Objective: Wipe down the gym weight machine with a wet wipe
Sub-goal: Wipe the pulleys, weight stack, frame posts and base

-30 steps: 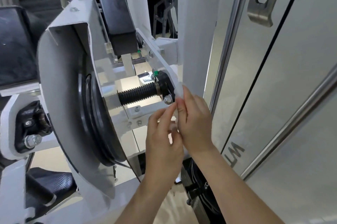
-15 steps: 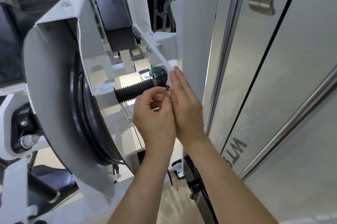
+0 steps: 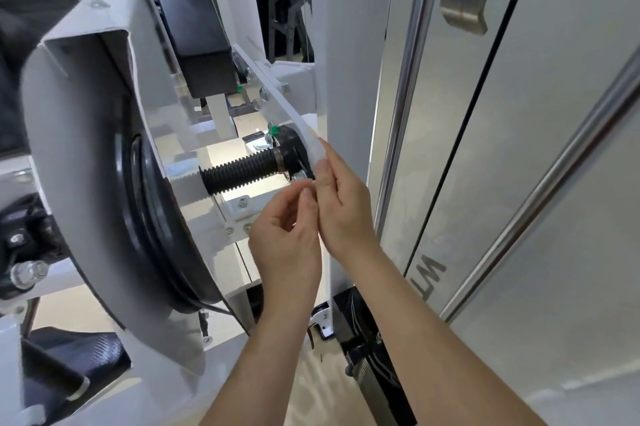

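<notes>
White wet wipe (image 3: 318, 152) lies folded over the lower edge of the slanted plate (image 3: 273, 86) on the weight machine (image 3: 79, 134), and against that white metal we can barely tell cloth from plate. Half a second ago our left hand (image 3: 285, 242) sat higher, curled in front of the black collar (image 3: 291, 151). Now it has dropped below, and the collar and the ribbed shaft (image 3: 239, 171) show in full. Our right hand (image 3: 346, 207) has shifted from lying flat along the edge to a pinch. Its thumb presses on the near side beside the collar, with the fingers stretched up behind the plate and the wipe caught between. The left hand's fingers are curled, thumb and forefinger drawn together just beside the right thumb. Blur there keeps us from telling whether they grip the wipe's lower end. Both forearms rise from the bottom of the view, close together.
</notes>
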### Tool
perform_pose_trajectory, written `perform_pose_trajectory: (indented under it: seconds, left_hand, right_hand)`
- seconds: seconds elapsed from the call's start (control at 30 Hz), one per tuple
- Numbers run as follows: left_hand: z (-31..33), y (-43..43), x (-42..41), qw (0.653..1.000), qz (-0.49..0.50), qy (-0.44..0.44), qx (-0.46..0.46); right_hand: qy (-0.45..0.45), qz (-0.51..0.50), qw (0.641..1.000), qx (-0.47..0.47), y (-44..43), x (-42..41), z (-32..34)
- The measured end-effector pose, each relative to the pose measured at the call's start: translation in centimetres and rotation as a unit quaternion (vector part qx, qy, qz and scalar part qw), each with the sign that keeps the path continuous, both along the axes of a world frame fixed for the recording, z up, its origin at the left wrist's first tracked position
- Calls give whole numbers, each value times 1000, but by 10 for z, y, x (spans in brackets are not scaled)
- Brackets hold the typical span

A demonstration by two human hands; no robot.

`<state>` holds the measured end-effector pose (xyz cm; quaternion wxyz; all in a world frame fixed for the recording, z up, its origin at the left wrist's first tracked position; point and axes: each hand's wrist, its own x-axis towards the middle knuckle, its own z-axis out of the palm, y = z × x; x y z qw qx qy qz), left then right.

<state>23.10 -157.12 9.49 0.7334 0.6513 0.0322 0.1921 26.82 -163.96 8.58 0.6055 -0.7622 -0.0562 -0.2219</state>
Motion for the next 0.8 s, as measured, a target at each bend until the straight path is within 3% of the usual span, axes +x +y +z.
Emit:
perform_pose_trajectory:
  seconds: [0.13,0.33,0.47,0.57,0.7,0.8]
  left_hand:
    - [-1,0,-2,998,-37,25,50]
    - [-11,9,-16,988,-122,43,83]
    - [-20,8,-31,972,-184,97,107]
    - [-29,14,-43,961,-222,117,117]
    - [-26,24,-53,952,-263,153,-15]
    - [-23,32,-67,901,-334,206,-182]
  right_hand:
    - [96,-17,992,84,4,25,37]
    - [49,3,996,68,11,-7,2]
    - [191,24,977,86,0,-27,-19]
    - [244,47,945,214,-5,-48,-24]
    - [194,-3,885,423,-12,-87,-14]
    - [167,-9,884,437,-17,-128,-13]
